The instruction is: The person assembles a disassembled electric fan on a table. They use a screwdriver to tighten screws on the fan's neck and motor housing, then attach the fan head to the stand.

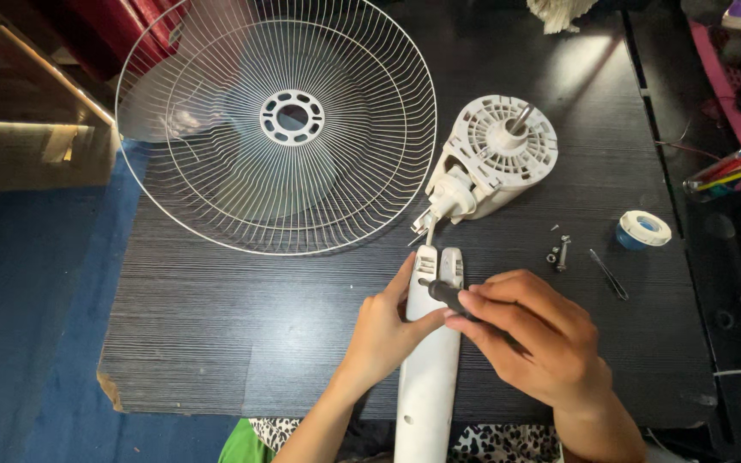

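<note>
Where the two hands meet, just below the frame's centre, lies the white fan neck piece (429, 360), a long plastic column. Its long axis runs nearly straight up the picture, from the bottom edge toward the motor housing (492, 156) at centre right.

Left hand (385, 330): wrapped against the column's left flank, thumb across its front, fingers curled behind. It grips the column; it is not spread.

Right hand (540, 330): fingers bunched around a dark-handled screwdriver (444, 292). The tool lies crosswise to the column, tip pointing left and slightly up, landing on the column's upper end. Whether the tip sits in a screw head, cannot tell; the handle covers it.

Key relation: the working point is at the column's top end, directly above the left thumb and just left of the right fingertips. Both hands touch the work; the right carries the tool, the left steadies.

The motor housing is tilted, shaft up and to the right, its hinge end almost touching the column's forked top.

Counts:
- one wire fan guard (276, 124), upper left, lying flat on the dark table (216, 326)
- one motor housing
- one column
- loose screws and a nut (559, 251), a small cluster right of centre, perhaps three or four pieces, too small to count surely
- one thin metal tool (609, 274) beside them, possibly tweezers
- one roll of tape (644, 230), blue and white, right side
- a bundle of coloured pencils (739, 163) at the right edge, number unclear
</note>
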